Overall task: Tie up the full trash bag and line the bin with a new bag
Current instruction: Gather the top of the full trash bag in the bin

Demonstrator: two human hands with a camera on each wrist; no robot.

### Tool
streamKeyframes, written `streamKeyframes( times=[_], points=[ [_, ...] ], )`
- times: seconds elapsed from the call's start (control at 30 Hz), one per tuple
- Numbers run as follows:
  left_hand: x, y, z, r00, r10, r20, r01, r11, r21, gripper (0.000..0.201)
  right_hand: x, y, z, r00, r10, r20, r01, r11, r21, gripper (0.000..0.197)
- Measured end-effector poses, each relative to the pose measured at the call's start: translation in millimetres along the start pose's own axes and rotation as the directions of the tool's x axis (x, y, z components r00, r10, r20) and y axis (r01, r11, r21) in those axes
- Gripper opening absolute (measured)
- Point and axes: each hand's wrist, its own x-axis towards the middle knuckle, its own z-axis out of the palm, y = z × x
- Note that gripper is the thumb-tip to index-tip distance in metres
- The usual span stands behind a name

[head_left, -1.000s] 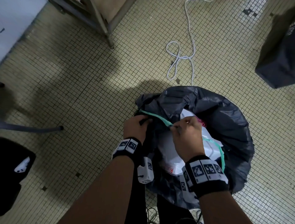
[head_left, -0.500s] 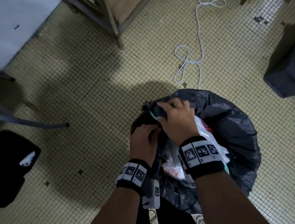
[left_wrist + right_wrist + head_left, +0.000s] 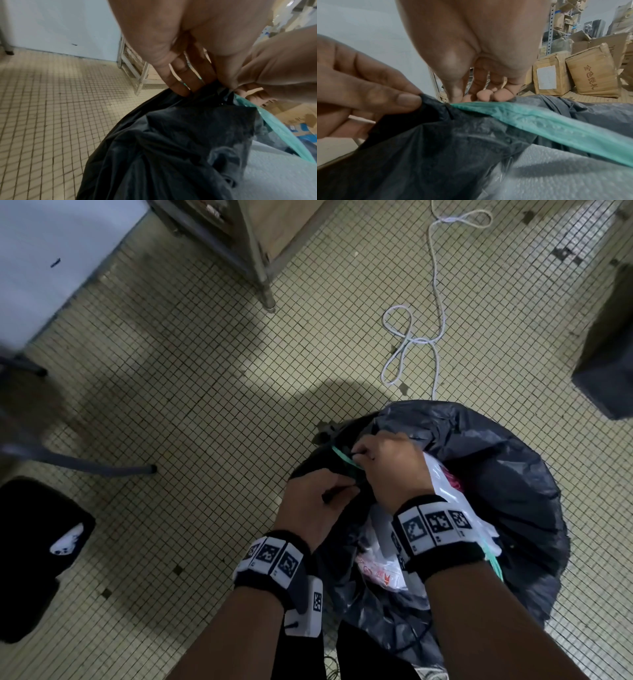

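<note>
— Two hands at work on the black trash bag (image 3: 507, 474), low and right of centre on the tiled floor (image 3: 205, 405). Seen?

— Seen. Left hand (image 3: 310, 510) on the bag's near-left edge, fingers curled, thumb pressed down on a fold of black plastic (image 3: 406, 100). Pinched tight, from the right wrist view.

— And the right hand (image 3: 390, 465)?

— Just beyond the left one, almost touching it. Fingers bent down onto the gathered rim, tips bunched at the teal drawstring (image 3: 539, 121) where it leaves the black hem. Looks like a pinch on the string; exact contact hard to tell, fingertips blurred.

— Drawstring's run?

— From the right hand's fingertips back toward the near right, along the bag's rim. Short teal stretch also visible left of the right hand from above (image 3: 342, 455).

— Bag still open?

— Open, not tied. White plastic bag (image 3: 445, 494) with red print showing inside, under the right wrist.

— Around it?

— White cable (image 3: 409, 337) looped on the floor beyond the bag, metal rack leg (image 3: 265, 285) farther left, cardboard boxes (image 3: 590, 70) stacked far right.
</note>
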Motion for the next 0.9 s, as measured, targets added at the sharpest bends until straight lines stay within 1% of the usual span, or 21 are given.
streamKeyframes(
  times=[0.07, 0.1, 0.2, 0.23, 0.27, 0.3, 0.33, 0.37, 0.4, 0.43, 0.47, 0.53, 0.6, 0.7, 0.8, 0.9],
  points=[
    [0.4, 0.9, -3.1, 0.998, -0.055, 0.01, 0.056, 0.995, -0.078, 0.006, 0.0, 0.8, -0.7, 0.999, 0.014, -0.031, -0.013, 0.998, 0.059, 0.015],
    [2.2, 1.7, -5.6, 0.997, -0.08, -0.016, 0.078, 0.994, -0.081, 0.004, -1.3, 1.9, -0.7, 0.998, 0.014, -0.061, -0.008, 0.995, 0.094, 0.015],
    [19.3, 4.7, -12.5, 0.973, -0.111, -0.204, 0.112, 0.994, -0.008, 0.007, -10.1, 5.9, -0.6, 0.988, 0.019, -0.152, 0.008, 0.985, 0.175, 0.013],
    [27.8, 6.7, -14.0, 0.966, -0.127, -0.227, 0.132, 0.991, 0.007, 0.012, -14.1, 7.0, 0.1, 0.986, 0.024, -0.168, 0.008, 0.982, 0.191, 0.013],
    [37.0, 8.6, -14.8, 0.968, -0.163, -0.191, 0.17, 0.985, 0.023, 0.023, -18.1, 8.0, 1.0, 0.984, 0.036, -0.177, 0.001, 0.979, 0.202, 0.013],
    [45.9, 9.8, -14.6, 0.97, -0.219, -0.101, 0.225, 0.973, 0.053, 0.034, -22.0, 8.8, 2.1, 0.981, 0.051, -0.189, -0.009, 0.977, 0.213, 0.013],
    [54.2, 10.4, -14.1, 0.961, -0.277, 0.013, 0.274, 0.955, 0.112, 0.043, -25.9, 9.3, 3.2, 0.976, 0.069, -0.207, -0.02, 0.973, 0.23, 0.013],
    [61.1, 11.5, -12.7, 0.94, -0.32, 0.119, 0.298, 0.939, 0.172, 0.049, -29.3, 9.7, 4.2, 0.97, 0.087, -0.229, -0.027, 0.967, 0.252, 0.012],
    [66.5, 12.0, -11.1, 0.924, -0.333, 0.189, 0.293, 0.933, 0.21, 0.052, -32.5, 10.0, 4.8, 0.964, 0.101, -0.246, -0.031, 0.962, 0.272, 0.012],
    [70.9, 12.0, -9.7, 0.924, -0.317, 0.214, 0.271, 0.937, 0.219, 0.053, -35.2, 10.1, 5.4, 0.961, 0.108, -0.253, -0.034, 0.959, 0.282, 0.012],
    [74.3, 12.2, -8.9, 0.937, -0.287, 0.2, 0.243, 0.945, 0.217, 0.051, -37.4, 10.3, 5.6, 0.961, 0.111, -0.255, -0.035, 0.958, 0.285, 0.012],
    [78.4, 11.6, -9.4, 0.967, -0.226, 0.12, 0.195, 0.955, 0.225, 0.044, -40.7, 11.5, 5.2, 0.961, 0.114, -0.252, -0.04, 0.959, 0.281, 0.012],
    [78.7, 12.3, -11.8, 0.978, -0.203, 0.052, 0.182, 0.948, 0.262, 0.04, -42.9, 13.5, 3.2, 0.966, 0.115, -0.231, -0.052, 0.964, 0.262, 0.012],
    [73.6, 12.8, -16.2, 0.973, -0.231, -0.011, 0.226, 0.938, 0.263, 0.036, -43.3, 15.3, -2.6, 0.975, 0.117, -0.191, -0.07, 0.969, 0.236, 0.013],
    [63.3, 14.8, -25.7, 0.967, -0.239, -0.087, 0.253, 0.935, 0.249, 0.023, -40.9, 13.9, -13.4, 0.983, 0.096, -0.157, -0.063, 0.977, 0.203, 0.013],
    [51.8, 19.4, -38.3, 0.961, -0.252, -0.112, 0.272, 0.935, 0.226, 0.009, -36.2, 10.2, -27.5, 0.995, 0.071, -0.063, -0.057, 0.979, 0.196, 0.015]
  ],
)
